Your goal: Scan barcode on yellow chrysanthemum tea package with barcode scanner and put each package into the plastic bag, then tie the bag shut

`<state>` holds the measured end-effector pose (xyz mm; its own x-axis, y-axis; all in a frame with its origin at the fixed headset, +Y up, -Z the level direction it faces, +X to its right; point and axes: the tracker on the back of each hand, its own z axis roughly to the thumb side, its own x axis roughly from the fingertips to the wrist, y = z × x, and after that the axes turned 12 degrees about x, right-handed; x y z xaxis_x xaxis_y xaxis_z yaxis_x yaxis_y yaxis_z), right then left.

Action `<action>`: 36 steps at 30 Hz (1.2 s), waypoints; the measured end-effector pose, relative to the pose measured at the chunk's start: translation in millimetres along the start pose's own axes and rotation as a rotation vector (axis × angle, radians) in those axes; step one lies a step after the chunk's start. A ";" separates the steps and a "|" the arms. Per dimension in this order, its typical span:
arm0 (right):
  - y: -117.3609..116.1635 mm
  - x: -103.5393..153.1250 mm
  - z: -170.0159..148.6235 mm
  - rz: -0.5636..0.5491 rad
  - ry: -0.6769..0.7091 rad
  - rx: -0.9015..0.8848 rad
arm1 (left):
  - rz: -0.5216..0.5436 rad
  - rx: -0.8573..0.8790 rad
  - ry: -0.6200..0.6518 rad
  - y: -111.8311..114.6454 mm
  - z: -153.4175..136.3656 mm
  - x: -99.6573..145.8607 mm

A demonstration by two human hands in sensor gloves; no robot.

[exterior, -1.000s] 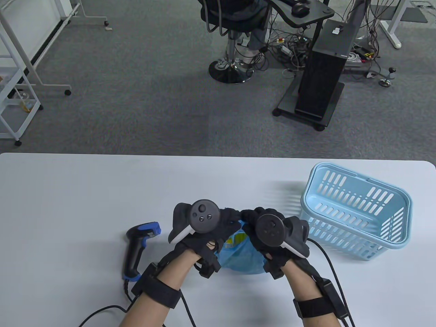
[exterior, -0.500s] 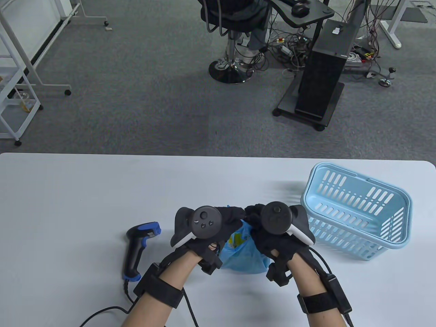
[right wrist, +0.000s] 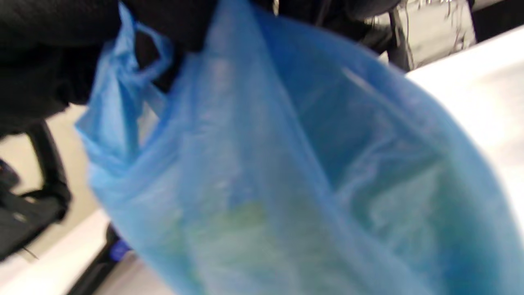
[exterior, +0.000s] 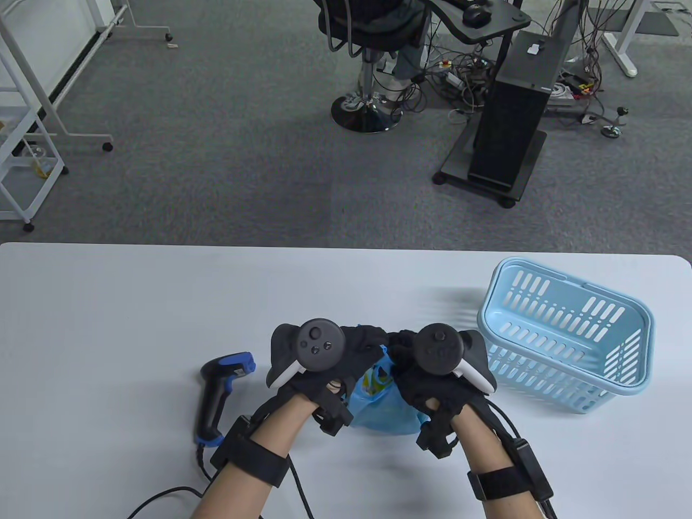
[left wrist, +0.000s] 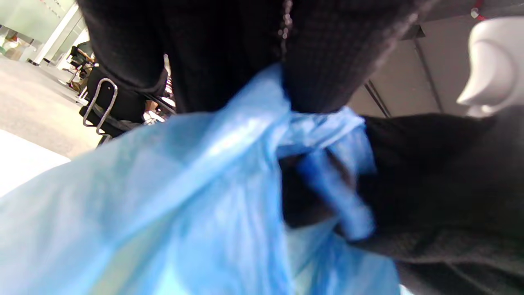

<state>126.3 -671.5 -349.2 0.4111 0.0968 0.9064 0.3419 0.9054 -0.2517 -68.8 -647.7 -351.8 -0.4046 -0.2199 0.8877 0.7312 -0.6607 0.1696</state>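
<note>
Bag (exterior: 385, 412) on table (exterior: 108, 313) between hands; scanner (exterior: 220, 390) left of it, basket (exterior: 567, 335) right.

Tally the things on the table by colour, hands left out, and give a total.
Light blue: 2, the plastic bag held by both hands and the basket.
Black with blue trim: 1, the barcode scanner.
Yellow: at least 1 tea package showing through the bag's mouth; more cannot be counted.
Total: 4 visible.
</note>
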 end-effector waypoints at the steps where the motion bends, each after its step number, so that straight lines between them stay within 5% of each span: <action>1: -0.7 -1.0 -1.1 0.024 0.006 -0.032 | 0.000 0.001 0.001 0.7 0.1 -0.3; 9: -3.2 1.2 -0.1 0.030 0.029 0.032 | -0.025 0.038 -0.005 4.7 -2.3 -2.5; 24: 6.0 16.7 -8.5 -0.156 0.017 0.098 | -0.094 0.096 0.029 -1.2 -17.5 16.5; 31: 9.7 38.2 -33.2 -0.318 -0.105 0.115 | -0.045 -0.169 -0.040 -2.6 -37.7 31.0; 36: -2.8 52.1 -53.0 -0.305 -0.183 0.144 | -0.089 -0.317 -0.076 10.5 -49.2 40.0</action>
<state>191.6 -690.9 -319.3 0.1464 -0.1251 0.9813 0.2977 0.9516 0.0769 -104.3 -698.8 -335.6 -0.4086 -0.1048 0.9067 0.4823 -0.8681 0.1170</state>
